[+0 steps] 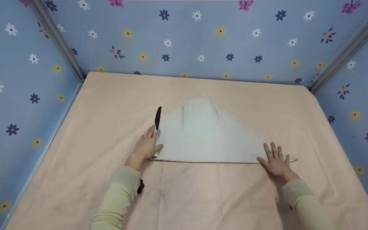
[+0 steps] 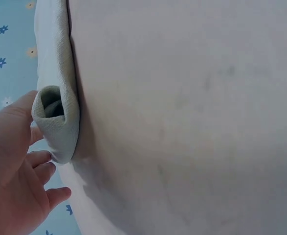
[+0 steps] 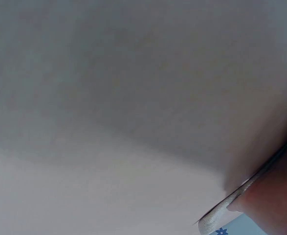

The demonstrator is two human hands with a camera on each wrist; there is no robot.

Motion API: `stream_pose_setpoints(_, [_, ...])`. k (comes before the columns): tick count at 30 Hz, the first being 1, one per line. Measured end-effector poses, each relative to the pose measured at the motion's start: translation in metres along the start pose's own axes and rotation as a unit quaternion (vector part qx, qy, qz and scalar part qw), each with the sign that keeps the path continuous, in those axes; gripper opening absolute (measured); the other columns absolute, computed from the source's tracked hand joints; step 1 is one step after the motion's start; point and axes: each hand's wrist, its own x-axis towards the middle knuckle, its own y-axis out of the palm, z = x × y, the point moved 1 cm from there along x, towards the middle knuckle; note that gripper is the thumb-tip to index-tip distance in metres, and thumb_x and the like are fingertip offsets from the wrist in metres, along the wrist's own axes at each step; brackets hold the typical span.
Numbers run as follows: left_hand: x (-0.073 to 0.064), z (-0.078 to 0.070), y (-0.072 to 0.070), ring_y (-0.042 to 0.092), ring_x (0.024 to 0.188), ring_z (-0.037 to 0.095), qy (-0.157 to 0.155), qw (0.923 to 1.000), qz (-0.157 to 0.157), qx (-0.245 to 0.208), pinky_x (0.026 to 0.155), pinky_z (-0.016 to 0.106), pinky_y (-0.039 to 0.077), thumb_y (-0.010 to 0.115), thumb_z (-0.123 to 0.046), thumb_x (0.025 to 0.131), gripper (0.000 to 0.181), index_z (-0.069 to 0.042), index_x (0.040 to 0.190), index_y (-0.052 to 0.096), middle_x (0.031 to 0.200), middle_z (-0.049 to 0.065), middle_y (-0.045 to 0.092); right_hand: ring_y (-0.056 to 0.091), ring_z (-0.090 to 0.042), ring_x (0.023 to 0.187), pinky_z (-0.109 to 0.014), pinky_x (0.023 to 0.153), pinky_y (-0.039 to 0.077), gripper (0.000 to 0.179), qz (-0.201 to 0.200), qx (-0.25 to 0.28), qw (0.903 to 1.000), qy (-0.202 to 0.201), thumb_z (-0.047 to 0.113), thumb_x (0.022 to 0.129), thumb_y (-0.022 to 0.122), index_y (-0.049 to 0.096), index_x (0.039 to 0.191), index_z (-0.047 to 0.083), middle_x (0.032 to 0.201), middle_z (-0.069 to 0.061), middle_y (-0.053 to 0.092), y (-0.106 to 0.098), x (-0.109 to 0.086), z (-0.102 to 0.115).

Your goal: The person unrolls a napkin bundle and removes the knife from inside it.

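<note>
A pale green cloth napkin [image 1: 209,134] lies folded in a triangle, peak away from me and long edge toward me. Its left end is turned over into a roll [image 2: 60,127], whose hollow end shows in the left wrist view. My left hand [image 1: 145,147] holds this roll between thumb and fingers. From the far end of the roll sticks a slim black piece [image 1: 158,116], shaped like a knife; its rest is hidden in the cloth. My right hand [image 1: 276,161] rests with spread fingers on the napkin near its right corner.
A peach cloth [image 1: 196,191] with creases covers the table. Flowered blue panels [image 1: 203,41] stand along its back and both sides, with grey posts [image 1: 59,38] at the back corners. A dark band [image 1: 141,187] sits at my left wrist.
</note>
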Motion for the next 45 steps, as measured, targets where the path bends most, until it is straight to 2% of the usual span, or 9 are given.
stream_pose_setpoints(6, [0.002, 0.001, 0.003, 0.010, 0.132, 0.033, 0.000, 1.0000, -0.002, -0.006, 0.101, 0.051, 0.019, 0.051, -0.036, 0.089, 0.062, -0.003, 0.137, 0.031, 0.144, 0.021, 0.012, -0.019, -0.042, 0.127, -0.064, 0.089, -0.017, 0.077, 0.006, 0.000, 1.0000, -0.002, 0.055, 0.090, 0.028, -0.005, 0.142, 0.007, 0.143, -0.024, -0.014, 0.000, 0.000, 0.000])
stream_pose_setpoints(12, [0.003, 0.003, 0.003, 0.008, 0.132, 0.033, 0.003, 0.9999, 0.010, -0.013, 0.100, 0.054, 0.019, 0.049, -0.036, 0.090, 0.060, -0.007, 0.138, 0.030, 0.145, 0.020, 0.009, -0.019, -0.042, 0.126, -0.065, 0.088, -0.017, 0.076, 0.012, 0.004, 0.9999, -0.007, 0.053, 0.091, 0.028, -0.005, 0.142, 0.007, 0.143, -0.024, -0.015, -0.001, 0.000, 0.000])
stream_pose_setpoints(19, [0.002, 0.004, 0.003, 0.007, 0.133, 0.032, -0.003, 0.9999, 0.017, -0.004, 0.100, 0.053, 0.019, 0.046, -0.040, 0.090, 0.059, -0.010, 0.139, 0.031, 0.146, 0.017, 0.008, -0.019, -0.043, 0.126, -0.064, 0.088, -0.018, 0.077, 0.013, 0.000, 0.9999, -0.001, 0.055, 0.091, 0.027, -0.004, 0.142, 0.007, 0.143, -0.024, -0.016, -0.001, 0.001, 0.000])
stream_pose_setpoints(30, [0.000, 0.008, 0.003, 0.011, 0.132, 0.033, -0.004, 0.9999, 0.002, -0.014, 0.101, 0.051, 0.021, 0.047, -0.038, 0.090, 0.058, -0.007, 0.137, 0.033, 0.145, 0.019, 0.010, -0.019, -0.043, 0.126, -0.065, 0.088, -0.017, 0.077, 0.010, 0.003, 0.9999, -0.001, 0.054, 0.091, 0.028, -0.003, 0.142, 0.007, 0.143, -0.024, -0.016, 0.000, 0.000, 0.000])
stream_pose_setpoints(45, [-0.003, 0.014, 0.000, 0.012, 0.131, 0.036, 0.002, 0.9998, 0.005, -0.017, 0.101, 0.049, 0.021, 0.048, -0.037, 0.090, 0.059, -0.005, 0.137, 0.032, 0.145, 0.019, 0.010, -0.018, -0.043, 0.127, -0.065, 0.088, -0.017, 0.075, 0.002, 0.004, 1.0000, -0.005, 0.053, 0.091, 0.029, -0.004, 0.142, 0.008, 0.143, -0.025, -0.014, 0.000, 0.000, 0.000])
